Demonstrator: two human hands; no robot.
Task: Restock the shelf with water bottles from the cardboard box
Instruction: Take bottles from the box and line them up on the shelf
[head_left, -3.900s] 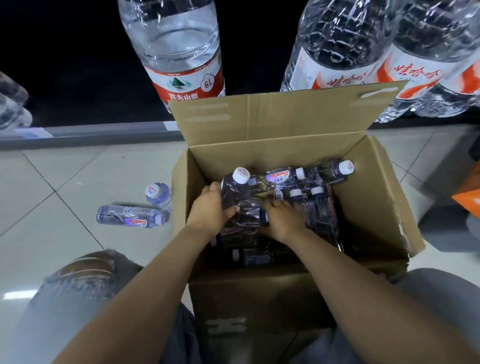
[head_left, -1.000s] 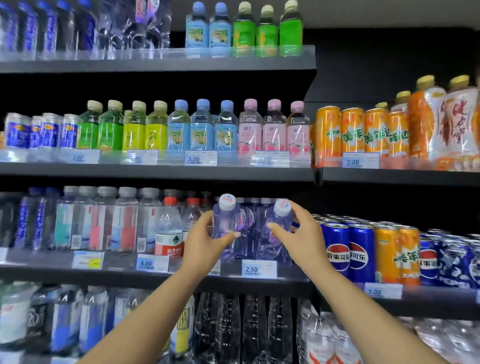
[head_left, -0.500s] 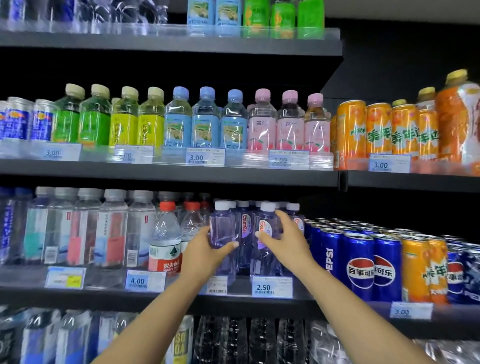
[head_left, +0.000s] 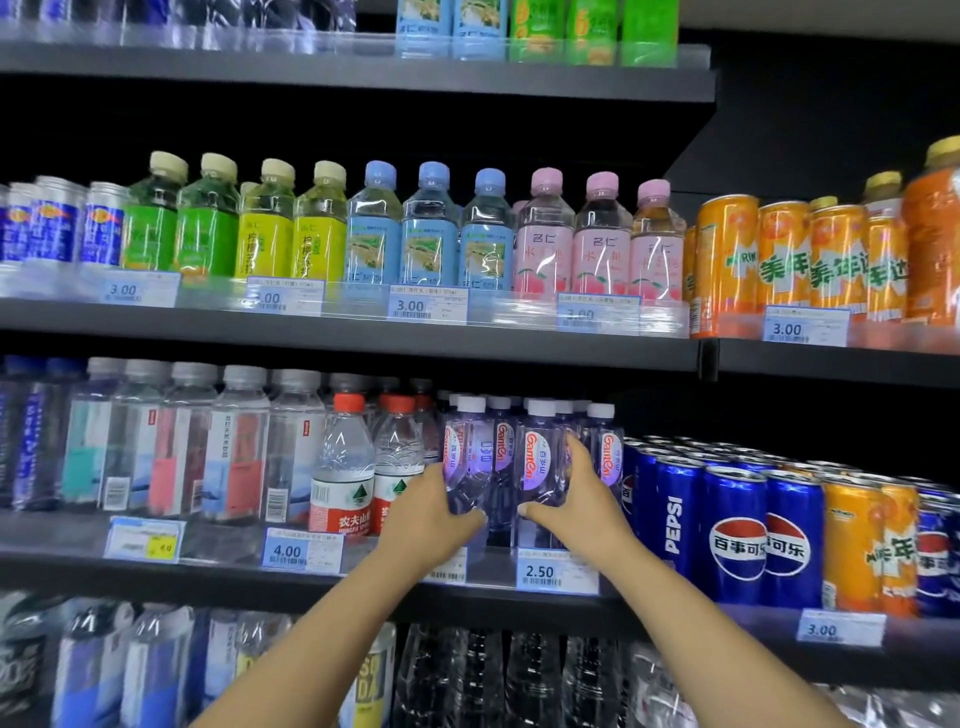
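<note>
Two small purple-tinted water bottles with white caps stand at the front of the dark middle shelf (head_left: 649, 605). My left hand (head_left: 428, 517) grips the lower body of the left bottle (head_left: 465, 457). The right bottle (head_left: 537, 460) is held low down by my right hand (head_left: 582, 512), thumb in front. More bottles of the same kind (head_left: 605, 447) stand in rows behind and to the right. The cardboard box is out of view.
Red-capped water bottles (head_left: 345, 467) stand just left of my left hand, blue Pepsi cans (head_left: 737, 540) just right of my right hand. A 2.50 price tag (head_left: 540, 571) hangs below the purple bottles. Shelves above and below are packed with drinks.
Earlier both hands picked bottles out of the box on the floor. Within the last second the two bottles came down from mid-air and onto the front of the shelf; the view moved closer.
</note>
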